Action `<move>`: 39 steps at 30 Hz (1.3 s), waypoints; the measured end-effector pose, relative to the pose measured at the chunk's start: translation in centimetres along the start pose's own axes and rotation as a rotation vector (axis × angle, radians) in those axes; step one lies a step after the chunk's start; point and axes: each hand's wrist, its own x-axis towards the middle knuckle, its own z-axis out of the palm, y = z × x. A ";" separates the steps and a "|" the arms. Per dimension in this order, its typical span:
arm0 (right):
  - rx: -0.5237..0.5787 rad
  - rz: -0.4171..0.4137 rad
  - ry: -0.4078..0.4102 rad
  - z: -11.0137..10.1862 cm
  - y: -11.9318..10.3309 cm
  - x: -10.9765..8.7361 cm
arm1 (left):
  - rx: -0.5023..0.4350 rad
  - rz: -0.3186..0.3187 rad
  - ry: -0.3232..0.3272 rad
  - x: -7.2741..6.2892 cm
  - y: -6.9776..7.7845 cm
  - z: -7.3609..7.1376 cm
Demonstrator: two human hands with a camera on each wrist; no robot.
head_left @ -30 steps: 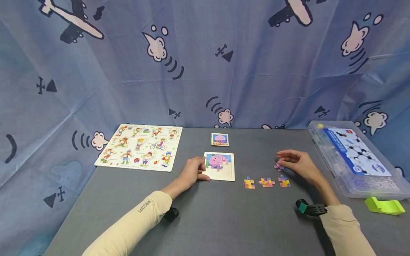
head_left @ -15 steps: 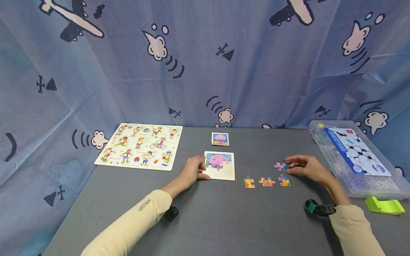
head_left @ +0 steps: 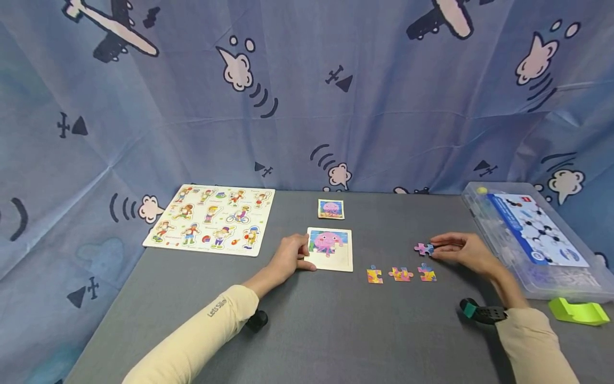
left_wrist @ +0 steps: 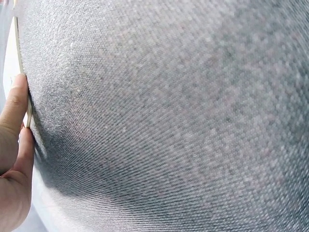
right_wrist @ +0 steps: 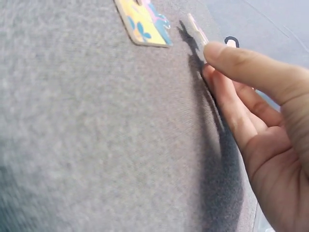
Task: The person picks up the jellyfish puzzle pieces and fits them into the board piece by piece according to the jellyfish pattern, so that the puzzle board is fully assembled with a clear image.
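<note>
In the head view, my left hand (head_left: 287, 255) grips the lower-left corner of a square puzzle board (head_left: 342, 261), thumb at the corner and fingers along the left side. The board's upper part shows a pink octopus picture; its lower part is bare pale wood. My right hand (head_left: 462, 252) pinches a pink and blue jigsaw piece (head_left: 422, 249) by its right end. The right wrist view shows this jigsaw piece (right_wrist: 197, 29) edge-on, tilted above its shadow. Nearer the front lie a yellow corner piece (head_left: 374, 276), a yellow-pink piece (head_left: 401, 274) and a yellow-blue piece (head_left: 426, 273).
A small octopus picture card (head_left: 331, 209) lies behind the board. At left is a large board with sports figures (head_left: 211, 220). A clear plastic case (head_left: 542, 240) and a green curved block (head_left: 578, 311) stand at right. A patterned curtain (head_left: 288, 106) hangs behind the table.
My right hand has moved rightward from over the pink and blue jigsaw piece to its right end, and now pinches it. My left hand stays at the board's corner.
</note>
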 end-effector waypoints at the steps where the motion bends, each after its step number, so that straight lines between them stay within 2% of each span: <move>1: -0.002 0.009 0.002 0.0 0.0 0.0 | -0.007 0.007 0.002 0.0 -0.1 0.0; 4: 0.008 0.034 0.004 0.0 0.0 -0.2 | -0.022 0.024 0.006 0.0 -0.2 0.1; 8: 0.074 0.051 0.015 0.4 -0.1 -0.4 | -0.017 0.034 0.012 0.0 -0.2 0.0; 13: 0.132 0.019 0.041 1.1 0.1 -0.5 | -0.004 0.021 0.011 0.0 0.1 0.0; 20: 0.130 -0.006 0.056 1.9 -0.1 -0.2 | -0.009 0.008 0.012 0.0 0.1 0.0; 31: 0.169 -0.030 0.036 3.4 -1.8 0.5 | -0.025 -0.034 0.001 -0.1 0.3 -0.1; 39: 0.199 -0.014 -0.002 4.5 -2.7 1.4 | -0.010 0.018 0.005 0.0 0.1 0.0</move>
